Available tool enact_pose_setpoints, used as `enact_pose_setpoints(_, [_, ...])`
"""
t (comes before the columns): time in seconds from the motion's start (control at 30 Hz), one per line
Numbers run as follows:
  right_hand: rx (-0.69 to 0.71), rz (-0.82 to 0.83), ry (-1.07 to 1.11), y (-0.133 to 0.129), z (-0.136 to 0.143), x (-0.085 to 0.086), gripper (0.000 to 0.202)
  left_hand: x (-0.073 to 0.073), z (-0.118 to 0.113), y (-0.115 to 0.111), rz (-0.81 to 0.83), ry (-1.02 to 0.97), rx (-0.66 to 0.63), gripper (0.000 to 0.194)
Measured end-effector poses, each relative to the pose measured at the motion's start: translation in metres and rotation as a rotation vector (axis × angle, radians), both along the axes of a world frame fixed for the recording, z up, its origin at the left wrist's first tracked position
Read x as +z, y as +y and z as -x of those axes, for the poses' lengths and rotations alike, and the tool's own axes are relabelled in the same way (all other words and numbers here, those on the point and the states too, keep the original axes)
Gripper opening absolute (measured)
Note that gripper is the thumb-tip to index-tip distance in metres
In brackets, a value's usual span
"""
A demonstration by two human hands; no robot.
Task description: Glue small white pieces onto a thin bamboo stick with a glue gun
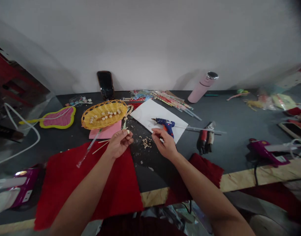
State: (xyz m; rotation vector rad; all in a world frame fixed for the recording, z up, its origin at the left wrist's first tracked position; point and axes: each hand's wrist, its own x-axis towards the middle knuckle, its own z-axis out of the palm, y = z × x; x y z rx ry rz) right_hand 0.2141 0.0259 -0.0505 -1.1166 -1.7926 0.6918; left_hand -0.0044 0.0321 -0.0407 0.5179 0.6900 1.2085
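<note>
My left hand (120,143) is closed in a pinch on a small cream-coloured piece (128,131) at its fingertips. Thin wooden sticks (101,146) stick out from beside that hand over the red cloth (91,186); whether the hand also holds them is unclear. My right hand (165,144) hovers just in front of the blue glue gun (167,123), its fingers loosely curled with a gap to the thumb. A tiny pale spot shows among those fingers, too small to name. Between both hands lies a heap of small tan pieces (146,143) on the dark table.
A yellow woven basket (104,124) with pale pieces sits behind my left hand. The glue gun rests on white paper (145,111). Pliers (206,137), a pink bottle (202,88), a propped phone (106,85) and wrapped sticks (168,99) stand or lie around.
</note>
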Motion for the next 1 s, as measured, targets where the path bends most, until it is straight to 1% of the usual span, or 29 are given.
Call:
enact_pose_setpoints(0.13, [-0.098, -0.003, -0.011, 0.008, -0.011, 0.002, 0.024, -0.006, 0.001, 0.001, 0.0, -0.006, -0.019, 0.008])
enact_pose_setpoints(0.23, [-0.182, -0.008, -0.068, 0.016, -0.026, 0.012, 0.025, -0.005, -0.001, 0.0, 0.003, -0.003, -0.032, 0.01])
enact_pose_setpoints(0.3, [-0.223, -0.01, -0.144, 0.022, -0.038, 0.021, 0.024, -0.004, -0.001, 0.0, 0.0, -0.01, -0.044, 0.01])
enact_pose_setpoints(0.37, [-0.271, 0.012, -0.273, 0.027, -0.049, 0.028, 0.023, -0.004, 0.0, 0.0, -0.003, -0.016, -0.058, 0.009])
enact_pose_setpoints(0.43, [-0.328, 0.074, -0.451, 0.028, -0.057, 0.033, 0.022, -0.004, -0.001, 0.0, 0.0, -0.019, -0.073, 0.01])
enact_pose_setpoints(0.53, [-0.395, 0.219, -0.699, 0.027, -0.062, 0.034, 0.028, -0.004, -0.001, -0.001, 0.005, -0.02, -0.086, 0.013])
enact_pose_setpoints(0.6, [-0.415, 0.309, -0.785, 0.027, -0.063, 0.034, 0.036, -0.003, -0.002, -0.001, 0.005, -0.024, -0.089, 0.015])
enact_pose_setpoints(0.7, [-0.416, 0.41, -0.818, 0.029, -0.061, 0.033, 0.041, -0.003, -0.001, -0.002, 0.0, -0.031, -0.09, 0.015])
enact_pose_setpoints(0.8, [-0.41, 0.476, -0.773, 0.035, -0.059, 0.031, 0.04, -0.005, -0.001, -0.002, -0.008, -0.032, -0.091, 0.015])
enact_pose_setpoints(1.0, [-0.473, 0.454, -0.621, 0.04, -0.064, 0.021, 0.035, -0.005, 0.0, -0.003, 0.005, -0.016, -0.096, 0.016])
